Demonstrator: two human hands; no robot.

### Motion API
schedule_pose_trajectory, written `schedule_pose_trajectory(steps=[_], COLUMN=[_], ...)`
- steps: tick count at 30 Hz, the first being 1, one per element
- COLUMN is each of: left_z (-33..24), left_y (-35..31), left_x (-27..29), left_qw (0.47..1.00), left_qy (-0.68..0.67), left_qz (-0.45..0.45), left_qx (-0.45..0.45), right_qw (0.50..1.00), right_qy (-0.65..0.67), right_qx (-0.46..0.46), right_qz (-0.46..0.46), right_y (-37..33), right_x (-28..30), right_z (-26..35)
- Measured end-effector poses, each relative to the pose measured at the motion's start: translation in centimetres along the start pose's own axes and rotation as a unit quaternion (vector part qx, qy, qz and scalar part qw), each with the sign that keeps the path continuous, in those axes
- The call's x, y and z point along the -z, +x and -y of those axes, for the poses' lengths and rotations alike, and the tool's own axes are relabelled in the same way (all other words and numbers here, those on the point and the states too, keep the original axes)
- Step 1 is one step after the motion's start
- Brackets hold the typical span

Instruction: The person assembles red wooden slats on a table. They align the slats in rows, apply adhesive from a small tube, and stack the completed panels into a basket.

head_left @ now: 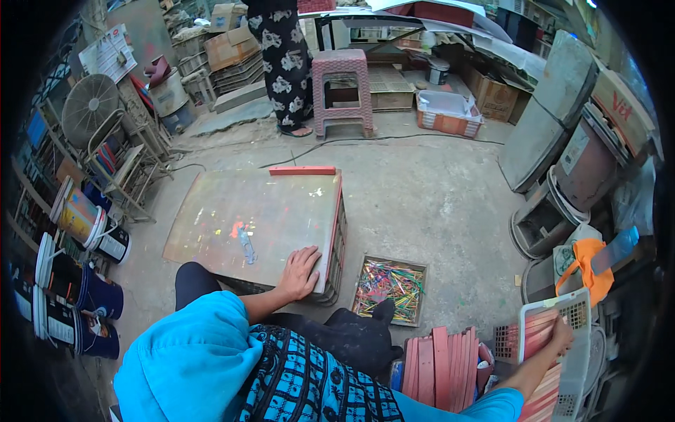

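My left hand (pixel 301 273) lies flat, fingers extended, on the near right corner of a worn board (pixel 204 204) set over a dark crate (pixel 339 246). Along the board's far edge rests one red strip (pixel 302 170). Orange and grey paint marks stain the board's middle. On the right, my right hand (pixel 560 335) reaches into a white plastic basket (pixel 583 309). Its fingers are curled at the ends of pink strips (pixel 538 330) in there; the fingertips are partly hidden. More pink strips (pixel 439 369) stand bundled in a container nearer my body.
A shallow tray (pixel 422 309) of many-coloured thin sticks sits on the floor beside my knee. Paint buckets (pixel 98 302) and a fan (pixel 91 105) line the left. A pink stool (pixel 342 91) stands ahead, next to a person (pixel 285 70). An orange bag (pixel 590 271) hangs behind the basket.
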State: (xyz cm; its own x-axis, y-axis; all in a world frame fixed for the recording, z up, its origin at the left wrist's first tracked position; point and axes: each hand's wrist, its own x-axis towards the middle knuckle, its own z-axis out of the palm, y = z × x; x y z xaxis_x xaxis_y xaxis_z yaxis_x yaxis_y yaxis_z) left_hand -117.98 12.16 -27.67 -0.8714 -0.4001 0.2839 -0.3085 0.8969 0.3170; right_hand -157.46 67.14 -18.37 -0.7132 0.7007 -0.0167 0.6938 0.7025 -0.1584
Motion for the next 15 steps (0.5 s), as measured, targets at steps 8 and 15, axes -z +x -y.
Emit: schedule_pose_trajectory(steps=[8, 15], left_z=[-0.4, -0.2], left_y=[0.0, -0.5], left_x=[0.4, 0.5], left_qw=[1.0, 1.0], left_qy=[0.009, -0.003], left_qz=[0.0, -0.013], left_qx=[0.001, 0.001], right_qw=[0.998, 0.996], right_qy=[0.022, 0.083], right_qx=[0.019, 0.008], right_qz=[0.052, -0.021], right_y=[-2.9, -1.7], right_x=[0.3, -0.5], right_z=[1.3, 0.6])
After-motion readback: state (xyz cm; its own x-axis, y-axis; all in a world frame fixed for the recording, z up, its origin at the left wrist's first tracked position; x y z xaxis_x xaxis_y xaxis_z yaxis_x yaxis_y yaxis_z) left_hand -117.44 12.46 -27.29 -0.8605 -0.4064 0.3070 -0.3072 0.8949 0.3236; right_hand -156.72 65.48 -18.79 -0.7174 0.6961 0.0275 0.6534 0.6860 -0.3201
